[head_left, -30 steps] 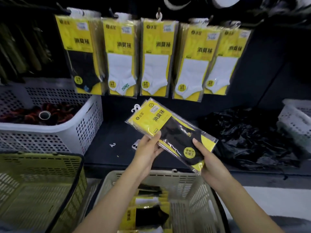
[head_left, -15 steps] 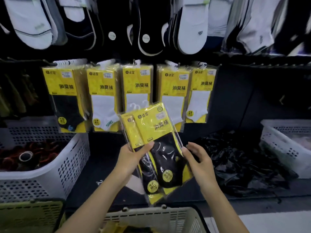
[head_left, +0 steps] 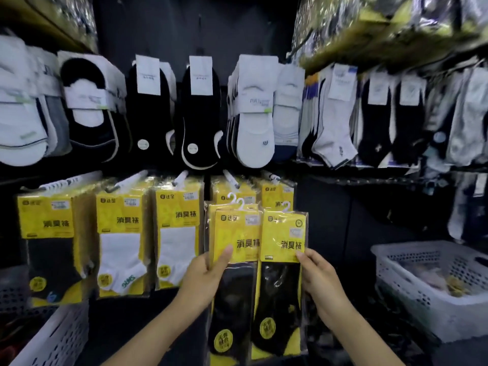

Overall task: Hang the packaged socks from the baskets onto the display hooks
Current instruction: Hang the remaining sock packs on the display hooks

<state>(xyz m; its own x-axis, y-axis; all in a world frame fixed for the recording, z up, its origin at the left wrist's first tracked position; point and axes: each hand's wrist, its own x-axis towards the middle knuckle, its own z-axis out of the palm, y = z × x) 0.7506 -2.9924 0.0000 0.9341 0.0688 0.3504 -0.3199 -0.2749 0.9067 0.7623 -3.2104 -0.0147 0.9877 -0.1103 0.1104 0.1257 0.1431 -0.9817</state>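
My left hand [head_left: 204, 276] grips a small stack of yellow packs of black socks [head_left: 232, 273], thumb on the front card. My right hand [head_left: 320, 278] holds one more yellow pack of black socks [head_left: 282, 286] by its right edge, fanned out beside the stack. All held packs stand upright with white plastic hangers [head_left: 239, 202] at their tops. They are raised in front of the lower row of display hooks [head_left: 231, 178], where yellow packs hang: black socks at far left [head_left: 48, 247], white socks in the middle [head_left: 121, 241].
An upper row of unpackaged black and white socks [head_left: 253, 114] hangs above. A white perforated basket [head_left: 433, 286] stands at the right with items inside. Another white basket [head_left: 60, 336] sits at lower left. More packaged goods overhang at top right.
The view tilted upward and the lower baskets left the frame. The packs went from tilted to upright and raised toward the hook row; my right hand pulled one pack apart from the stack.
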